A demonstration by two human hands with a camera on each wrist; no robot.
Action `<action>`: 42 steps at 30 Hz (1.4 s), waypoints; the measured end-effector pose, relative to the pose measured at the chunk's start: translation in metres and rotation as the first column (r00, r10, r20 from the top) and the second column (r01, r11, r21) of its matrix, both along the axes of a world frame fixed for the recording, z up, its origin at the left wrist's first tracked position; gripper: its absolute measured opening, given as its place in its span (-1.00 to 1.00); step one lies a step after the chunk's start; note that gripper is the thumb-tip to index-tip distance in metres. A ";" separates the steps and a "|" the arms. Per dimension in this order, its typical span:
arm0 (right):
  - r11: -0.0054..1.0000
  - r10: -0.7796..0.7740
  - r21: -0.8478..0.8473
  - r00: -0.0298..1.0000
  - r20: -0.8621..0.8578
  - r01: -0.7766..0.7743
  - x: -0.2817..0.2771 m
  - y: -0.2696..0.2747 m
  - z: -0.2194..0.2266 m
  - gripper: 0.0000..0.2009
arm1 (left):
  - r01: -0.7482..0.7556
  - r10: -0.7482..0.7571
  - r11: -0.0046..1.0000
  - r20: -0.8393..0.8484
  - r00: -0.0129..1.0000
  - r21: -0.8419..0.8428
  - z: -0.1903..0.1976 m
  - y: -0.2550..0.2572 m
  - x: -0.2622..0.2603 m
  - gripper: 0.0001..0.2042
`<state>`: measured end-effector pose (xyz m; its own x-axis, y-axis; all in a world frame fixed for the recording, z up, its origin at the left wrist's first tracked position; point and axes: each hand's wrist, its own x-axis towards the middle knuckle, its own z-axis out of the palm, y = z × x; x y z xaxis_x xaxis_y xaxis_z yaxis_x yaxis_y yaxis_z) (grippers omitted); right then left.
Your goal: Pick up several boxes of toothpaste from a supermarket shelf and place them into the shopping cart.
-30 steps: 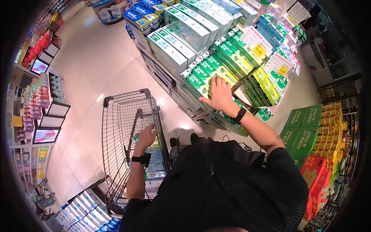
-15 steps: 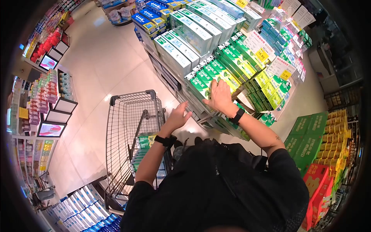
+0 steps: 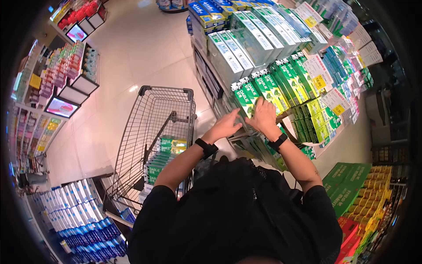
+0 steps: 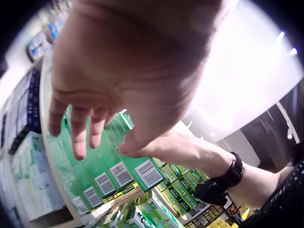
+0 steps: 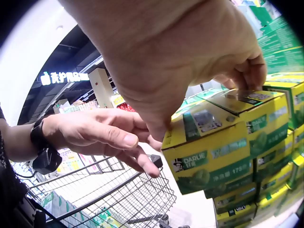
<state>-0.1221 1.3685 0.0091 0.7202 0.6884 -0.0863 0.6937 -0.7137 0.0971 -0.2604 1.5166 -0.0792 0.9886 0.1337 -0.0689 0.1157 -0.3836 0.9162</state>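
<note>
Head view, nearest first: at lower centre the person's dark sleeve (image 3: 184, 165). Left of it stands a wire shopping trolley (image 3: 154, 114) holding stacked green toothpaste packs (image 3: 160, 156) low in its basket. Blue-and-white boxes (image 3: 79, 211) fill the lower left corner.

At frame centre both hands meet at the near edge of the display shelf (image 3: 246, 132). The left hand (image 3: 228, 124) reaches in from the left with its fingers (image 4: 78, 137) straight and slightly spread, lying against the side of the green Darlie box stack (image 3: 252, 94); whether they press it cannot be told. The right hand (image 3: 263, 116) lies on top of the same stack, its fingers (image 5: 251, 71) curled over the upper edge of the front box (image 5: 223, 142) and gripping it.

Further off, white-green cartons (image 3: 237, 44) and yellow price cards (image 3: 318, 72) occupy the upper right; a product rack (image 3: 61, 79) stands at upper left.
</note>
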 end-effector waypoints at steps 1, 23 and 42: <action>0.999 0.039 0.018 0.999 -0.006 -0.039 -0.007 0.003 -0.002 0.00 | -0.085 0.087 0.981 -0.003 0.996 0.175 0.003 0.000 -0.016 -0.23; 0.707 0.692 0.411 0.683 -0.234 -0.576 -0.093 0.004 0.097 -0.14 | -0.139 0.136 0.682 0.062 0.989 0.718 0.069 0.138 -0.200 -0.16; 0.907 0.418 0.288 0.742 -0.524 -0.307 -0.105 -0.014 0.067 -0.11 | 0.486 0.126 0.445 -0.590 0.798 0.752 -0.213 0.174 -0.238 0.11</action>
<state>-0.2268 1.3541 0.0758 0.2714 0.9299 -0.2483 0.7920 -0.3624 -0.4914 -0.4985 1.6910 -0.2924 0.8291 0.2448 -0.5026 0.2329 -0.9686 -0.0875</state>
